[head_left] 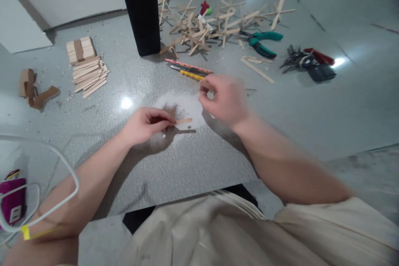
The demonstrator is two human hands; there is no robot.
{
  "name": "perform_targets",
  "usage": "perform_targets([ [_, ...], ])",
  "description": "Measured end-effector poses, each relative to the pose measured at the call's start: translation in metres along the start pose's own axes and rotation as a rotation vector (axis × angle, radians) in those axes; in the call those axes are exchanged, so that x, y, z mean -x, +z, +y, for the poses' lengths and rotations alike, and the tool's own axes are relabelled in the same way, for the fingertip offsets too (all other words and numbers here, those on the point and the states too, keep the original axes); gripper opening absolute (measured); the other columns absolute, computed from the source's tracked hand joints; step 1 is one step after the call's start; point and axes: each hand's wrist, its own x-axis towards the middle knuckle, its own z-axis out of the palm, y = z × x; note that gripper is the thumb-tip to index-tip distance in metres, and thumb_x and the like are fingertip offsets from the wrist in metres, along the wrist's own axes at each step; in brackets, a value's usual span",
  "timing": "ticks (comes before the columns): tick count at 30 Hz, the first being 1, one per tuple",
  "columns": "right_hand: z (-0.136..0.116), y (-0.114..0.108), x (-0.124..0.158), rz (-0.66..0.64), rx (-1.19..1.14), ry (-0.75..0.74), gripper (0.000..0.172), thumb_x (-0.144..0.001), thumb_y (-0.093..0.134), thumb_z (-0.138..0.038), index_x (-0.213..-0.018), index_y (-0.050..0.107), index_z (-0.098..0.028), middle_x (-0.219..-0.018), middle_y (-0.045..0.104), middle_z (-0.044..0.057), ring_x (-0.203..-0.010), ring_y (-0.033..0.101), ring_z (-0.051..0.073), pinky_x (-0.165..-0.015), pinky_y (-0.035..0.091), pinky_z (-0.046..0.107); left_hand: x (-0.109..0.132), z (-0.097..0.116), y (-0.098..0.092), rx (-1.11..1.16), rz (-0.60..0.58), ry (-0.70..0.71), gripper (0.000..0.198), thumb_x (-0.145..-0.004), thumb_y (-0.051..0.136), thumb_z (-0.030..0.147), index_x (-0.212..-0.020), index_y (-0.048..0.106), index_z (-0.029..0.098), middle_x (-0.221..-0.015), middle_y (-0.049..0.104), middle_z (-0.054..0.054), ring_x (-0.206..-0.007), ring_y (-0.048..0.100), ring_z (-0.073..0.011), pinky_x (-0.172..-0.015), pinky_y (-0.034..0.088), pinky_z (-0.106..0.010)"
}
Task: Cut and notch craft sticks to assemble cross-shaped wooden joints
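My left hand (148,124) pinches a short wooden craft stick (184,121) just above a whitish dusty patch (195,106) on the grey table. To the right and slightly higher, my right hand (222,97) is raised with thumb and forefinger curled together in a ring. Motion blurs it, and I cannot make out what lies between its fingertips. Right behind that hand are a yellow utility knife (190,75) and a pink-and-dark strip (187,65). A tiny dark ring-like bit (189,127) shows below the held stick.
A black phone (141,14) stands upright at the back. Loose craft sticks (89,75) lie left beside a banded bundle (80,50). Joined sticks (199,29) pile up behind, near green-handled pliers (263,43) and keys (308,62). A white cable (67,158) loops over my left forearm.
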Motion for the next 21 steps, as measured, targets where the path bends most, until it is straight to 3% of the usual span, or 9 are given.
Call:
perform_targets([
  [4,-0.024,-0.003,0.007,-0.094,-0.229,-0.018,0.011,-0.085,0.064,-0.015,-0.080,0.059,-0.024,-0.063,0.054,-0.006,-0.051,0.043,0.011,-0.052,0.038,0.029,0.002,0.001,0.003,0.030,0.079,0.025,0.008,-0.082,0.078,0.028,-0.086,0.078,0.021,-0.073,0.076,-0.004,-0.060,0.068,-0.0156,-0.061,0.059,-0.030],
  [6,-0.034,-0.002,0.011,-0.119,-0.308,-0.076,0.005,-0.090,0.064,-0.020,-0.087,0.065,-0.023,-0.072,0.062,-0.004,-0.051,0.044,0.010,-0.052,0.041,0.028,0.004,0.001,0.005,0.004,0.138,0.072,0.009,-0.082,0.078,0.028,-0.087,0.076,0.021,-0.072,0.075,-0.003,-0.061,0.070,-0.0161,-0.062,0.060,-0.029],
  [9,-0.041,0.002,0.017,-0.029,-0.302,-0.235,0.008,-0.090,0.065,-0.020,-0.093,0.071,-0.025,-0.099,0.071,0.004,-0.067,0.059,0.013,-0.062,0.052,0.031,0.009,0.002,0.011,-0.155,0.284,0.175,0.009,-0.083,0.078,0.028,-0.089,0.075,0.022,-0.076,0.078,-0.003,-0.065,0.074,-0.0181,-0.065,0.061,-0.030],
  [12,-0.044,0.005,0.021,0.036,-0.235,-0.306,0.011,-0.090,0.067,-0.018,-0.095,0.072,-0.026,-0.107,0.071,0.007,-0.080,0.068,0.017,-0.066,0.058,0.032,0.016,0.001,0.017,-0.321,0.416,0.275,0.009,-0.086,0.077,0.032,-0.090,0.076,0.024,-0.083,0.081,-0.003,-0.070,0.077,-0.0198,-0.067,0.062,-0.031],
  [17,-0.049,0.010,0.025,0.094,-0.254,-0.278,0.002,-0.091,0.071,-0.022,-0.090,0.072,-0.024,-0.105,0.068,0.007,-0.075,0.067,0.015,-0.061,0.056,0.030,0.023,-0.003,0.027,-0.561,0.523,0.415,0.009,-0.093,0.073,0.034,-0.092,0.075,0.026,-0.087,0.084,-0.003,-0.069,0.079,-0.0188,-0.062,0.058,-0.028],
  [21,-0.055,0.014,0.028,0.151,-0.280,-0.222,0.002,-0.088,0.075,-0.020,-0.089,0.073,-0.020,-0.109,0.069,0.010,-0.062,0.058,0.011,-0.058,0.054,0.031,0.025,-0.007,0.030,-0.653,0.536,0.503,0.008,-0.095,0.072,0.030,-0.088,0.075,0.027,-0.095,0.085,-0.004,-0.074,0.081,-0.0193,-0.064,0.057,-0.028],
])
